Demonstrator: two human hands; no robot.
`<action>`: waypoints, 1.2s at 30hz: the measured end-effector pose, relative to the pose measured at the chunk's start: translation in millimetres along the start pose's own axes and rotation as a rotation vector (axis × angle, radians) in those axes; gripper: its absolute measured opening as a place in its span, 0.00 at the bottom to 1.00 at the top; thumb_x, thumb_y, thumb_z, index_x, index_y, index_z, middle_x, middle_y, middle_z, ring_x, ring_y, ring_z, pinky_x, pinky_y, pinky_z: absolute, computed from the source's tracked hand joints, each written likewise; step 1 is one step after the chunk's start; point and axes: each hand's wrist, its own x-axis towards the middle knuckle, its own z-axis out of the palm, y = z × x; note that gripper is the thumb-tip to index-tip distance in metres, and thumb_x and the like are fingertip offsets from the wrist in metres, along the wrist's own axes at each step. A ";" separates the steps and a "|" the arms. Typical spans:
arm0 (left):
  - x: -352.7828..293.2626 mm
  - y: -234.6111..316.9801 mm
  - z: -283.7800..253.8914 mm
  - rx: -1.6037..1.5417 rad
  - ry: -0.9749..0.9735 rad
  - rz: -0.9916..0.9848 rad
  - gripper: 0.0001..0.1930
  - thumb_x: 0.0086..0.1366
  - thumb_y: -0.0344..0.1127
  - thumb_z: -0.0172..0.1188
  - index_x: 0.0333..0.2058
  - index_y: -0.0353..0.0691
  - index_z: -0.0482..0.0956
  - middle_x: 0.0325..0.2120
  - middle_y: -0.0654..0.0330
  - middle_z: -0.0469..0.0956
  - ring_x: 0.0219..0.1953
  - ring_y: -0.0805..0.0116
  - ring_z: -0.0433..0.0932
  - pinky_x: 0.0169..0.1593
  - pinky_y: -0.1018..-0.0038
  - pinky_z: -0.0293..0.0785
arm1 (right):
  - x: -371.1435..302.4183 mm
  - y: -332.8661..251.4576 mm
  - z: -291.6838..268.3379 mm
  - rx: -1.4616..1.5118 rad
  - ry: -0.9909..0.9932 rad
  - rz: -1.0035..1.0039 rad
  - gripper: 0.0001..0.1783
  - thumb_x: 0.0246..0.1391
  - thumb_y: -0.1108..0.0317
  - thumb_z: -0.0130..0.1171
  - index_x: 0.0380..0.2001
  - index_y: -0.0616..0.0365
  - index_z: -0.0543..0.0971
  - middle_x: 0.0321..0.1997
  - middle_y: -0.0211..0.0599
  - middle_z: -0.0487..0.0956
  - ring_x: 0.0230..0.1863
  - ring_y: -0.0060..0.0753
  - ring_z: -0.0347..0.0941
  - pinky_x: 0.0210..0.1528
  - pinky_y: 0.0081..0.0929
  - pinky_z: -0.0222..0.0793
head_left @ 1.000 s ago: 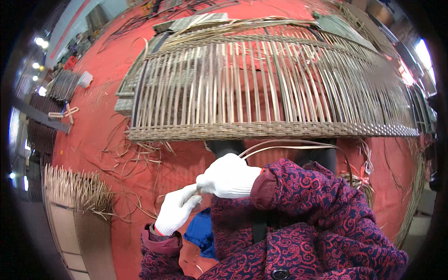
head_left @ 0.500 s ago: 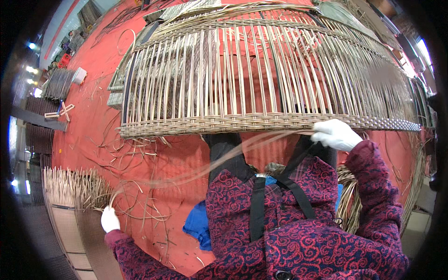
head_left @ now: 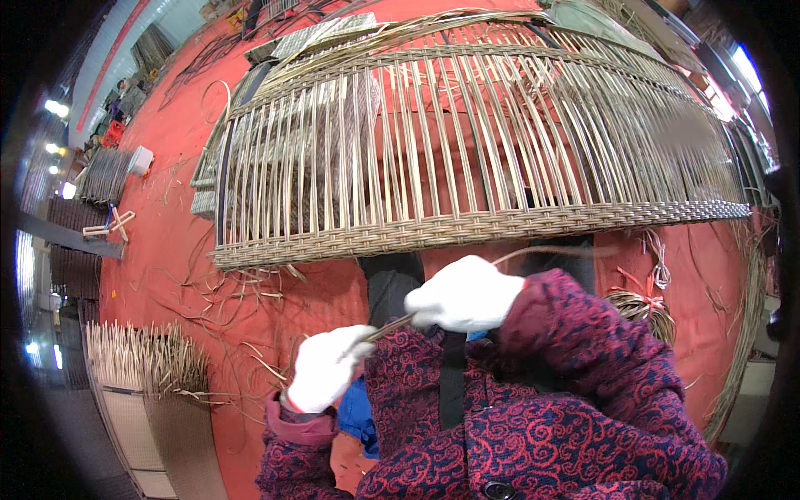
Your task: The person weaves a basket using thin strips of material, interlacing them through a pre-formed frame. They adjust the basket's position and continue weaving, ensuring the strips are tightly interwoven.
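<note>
My left hand [head_left: 327, 368], in a white glove, is closed on a thin brown weaving strand [head_left: 390, 327] low in front of my body. A little higher and to its right, my gloved right hand [head_left: 468, 293] pinches the same strand, so a short straight length runs between the two. A blurred loose end shows beyond the right hand. Just past my hands lies a wide woven panel [head_left: 467, 230], its near band tightly plaited and its long upright stakes open and unfilled. Both hands are apart from the panel.
At the lower left stands a stack of woven pieces [head_left: 125, 407] with bristling stake ends. Loose strands [head_left: 250, 287] litter the red floor [head_left: 325, 304]. On the right is a tied bundle of strands [head_left: 646, 307]; blue cloth [head_left: 357, 417] lies beside my body.
My hands, earlier spread wide with the strand stretched between them, have come close together. The left moved right and up, the right moved left and down. The view has shifted slightly.
</note>
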 end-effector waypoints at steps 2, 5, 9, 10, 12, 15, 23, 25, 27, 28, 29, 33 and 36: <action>-14.0 -27.1 -18.2 0.040 0.092 0.018 0.09 0.68 0.35 0.61 0.43 0.39 0.85 0.31 0.53 0.84 0.30 0.59 0.84 0.35 0.68 0.78 | -28.5 29.8 -16.9 -0.049 -0.028 0.083 0.11 0.61 0.54 0.56 0.33 0.46 0.80 0.26 0.40 0.80 0.34 0.51 0.81 0.35 0.51 0.74; -22.0 -45.3 -34.2 -0.010 0.094 -0.398 0.12 0.65 0.35 0.64 0.45 0.38 0.84 0.33 0.52 0.84 0.33 0.56 0.84 0.38 0.66 0.79 | -57.1 54.2 -30.5 -0.124 0.110 0.207 0.11 0.62 0.53 0.55 0.35 0.46 0.80 0.27 0.41 0.79 0.33 0.52 0.80 0.36 0.50 0.73; 10.4 -17.5 -8.8 0.289 0.185 0.157 0.18 0.63 0.38 0.66 0.51 0.41 0.82 0.37 0.50 0.85 0.39 0.50 0.84 0.43 0.61 0.79 | -33.5 32.9 -16.0 -0.107 0.041 0.130 0.10 0.62 0.55 0.55 0.33 0.46 0.80 0.27 0.42 0.80 0.33 0.51 0.81 0.35 0.49 0.74; 22.3 -5.7 3.8 0.238 0.198 0.244 0.20 0.63 0.38 0.66 0.54 0.43 0.81 0.38 0.50 0.85 0.41 0.48 0.83 0.44 0.58 0.78 | -20.7 20.6 -8.1 -0.130 0.011 0.081 0.10 0.62 0.55 0.55 0.32 0.47 0.80 0.26 0.42 0.80 0.32 0.51 0.81 0.34 0.48 0.74; 38.9 15.7 24.1 0.126 0.099 0.316 0.22 0.63 0.35 0.65 0.56 0.41 0.79 0.43 0.51 0.84 0.44 0.49 0.84 0.48 0.61 0.78 | 1.9 -3.7 7.1 -0.069 0.083 0.019 0.11 0.60 0.55 0.56 0.30 0.48 0.80 0.22 0.41 0.79 0.28 0.51 0.81 0.30 0.48 0.74; 42.8 25.8 32.5 -0.101 -0.060 0.085 0.19 0.66 0.33 0.62 0.55 0.37 0.79 0.40 0.51 0.85 0.39 0.55 0.86 0.46 0.68 0.79 | 5.2 -7.3 7.1 -0.141 0.148 0.023 0.11 0.57 0.55 0.59 0.28 0.47 0.81 0.20 0.38 0.79 0.25 0.47 0.81 0.27 0.46 0.73; 13.1 -5.7 17.1 -0.863 0.447 -0.352 0.11 0.71 0.32 0.61 0.48 0.31 0.83 0.25 0.66 0.80 0.23 0.82 0.73 0.25 0.82 0.66 | -57.2 61.9 -34.7 -0.221 1.010 0.363 0.27 0.49 0.69 0.71 0.55 0.56 0.79 0.51 0.44 0.82 0.53 0.46 0.80 0.61 0.39 0.73; 11.6 -0.4 18.7 -1.048 0.510 -0.350 0.11 0.71 0.32 0.61 0.47 0.31 0.82 0.23 0.65 0.79 0.22 0.83 0.71 0.24 0.83 0.63 | -53.5 48.8 -29.6 0.355 1.009 0.570 0.25 0.50 0.71 0.70 0.54 0.58 0.80 0.53 0.42 0.83 0.54 0.43 0.80 0.63 0.38 0.72; 11.8 10.9 23.6 -1.057 0.486 -0.369 0.11 0.72 0.32 0.60 0.47 0.30 0.81 0.21 0.65 0.77 0.20 0.81 0.70 0.24 0.83 0.62 | -41.2 32.4 -25.0 0.277 0.474 0.503 0.20 0.57 0.57 0.64 0.49 0.55 0.84 0.51 0.43 0.83 0.53 0.43 0.81 0.61 0.38 0.73; 12.8 16.6 26.5 -1.121 0.448 -0.362 0.11 0.72 0.31 0.59 0.47 0.29 0.81 0.21 0.65 0.77 0.19 0.81 0.70 0.24 0.83 0.62 | -33.3 25.6 -23.5 0.422 0.197 0.406 0.24 0.58 0.48 0.60 0.51 0.52 0.83 0.52 0.44 0.83 0.55 0.46 0.80 0.61 0.38 0.73; 12.0 21.7 28.4 -1.117 0.425 -0.376 0.11 0.73 0.31 0.58 0.47 0.28 0.80 0.21 0.63 0.77 0.19 0.79 0.70 0.24 0.82 0.63 | -21.5 17.0 -15.9 0.522 0.093 0.309 0.30 0.57 0.44 0.60 0.56 0.50 0.82 0.54 0.45 0.83 0.56 0.47 0.80 0.62 0.39 0.72; 5.3 31.3 37.8 -1.135 0.349 -0.355 0.12 0.73 0.30 0.56 0.48 0.28 0.80 0.22 0.61 0.79 0.19 0.79 0.71 0.25 0.83 0.63 | 24.8 -3.4 11.9 1.104 0.077 0.141 0.38 0.60 0.50 0.67 0.69 0.53 0.71 0.58 0.41 0.83 0.51 0.35 0.82 0.49 0.31 0.77; -2.4 25.2 41.2 -1.094 0.276 -0.358 0.12 0.73 0.31 0.57 0.47 0.28 0.81 0.23 0.61 0.79 0.20 0.80 0.70 0.25 0.82 0.61 | 33.8 0.3 9.4 1.756 0.115 0.122 0.26 0.66 0.62 0.62 0.61 0.67 0.74 0.50 0.45 0.85 0.29 0.17 0.75 0.30 0.16 0.71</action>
